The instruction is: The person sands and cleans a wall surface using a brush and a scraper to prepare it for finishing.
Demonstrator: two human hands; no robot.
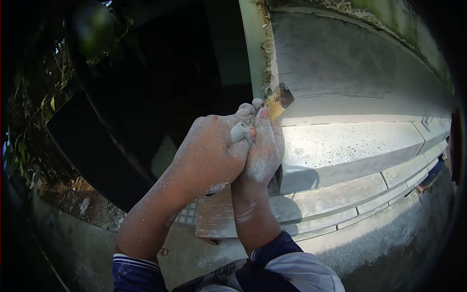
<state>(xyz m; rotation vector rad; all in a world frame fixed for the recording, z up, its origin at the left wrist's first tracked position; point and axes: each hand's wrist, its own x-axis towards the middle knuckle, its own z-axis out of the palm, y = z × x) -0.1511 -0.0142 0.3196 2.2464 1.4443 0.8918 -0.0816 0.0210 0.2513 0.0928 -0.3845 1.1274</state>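
Both hands are dusted with white powder and pressed close together in front of a wall edge. My left hand [206, 148] is closed, with the round end of a pale grey-white cylinder [239, 132] showing at its thumb side; the rest of it is hidden. Closed beside it, my right hand [262, 148] has its thumb on a scraper [279, 101]. The scraper's flat blade is yellowish with a dark, stained tip and points up to the right, near the wall corner. Its handle end is hidden by the fingers, so whether it joins the cylinder cannot be seen.
A narrow wall edge [259, 44] with chipped plaster stands ahead. To the right are a grey plastered wall panel [340, 58] and a white powder-covered ledge [350, 141] above stepped slabs [335, 194]. A dark opening [165, 63] lies to the left, with plants [53, 102] beyond it.
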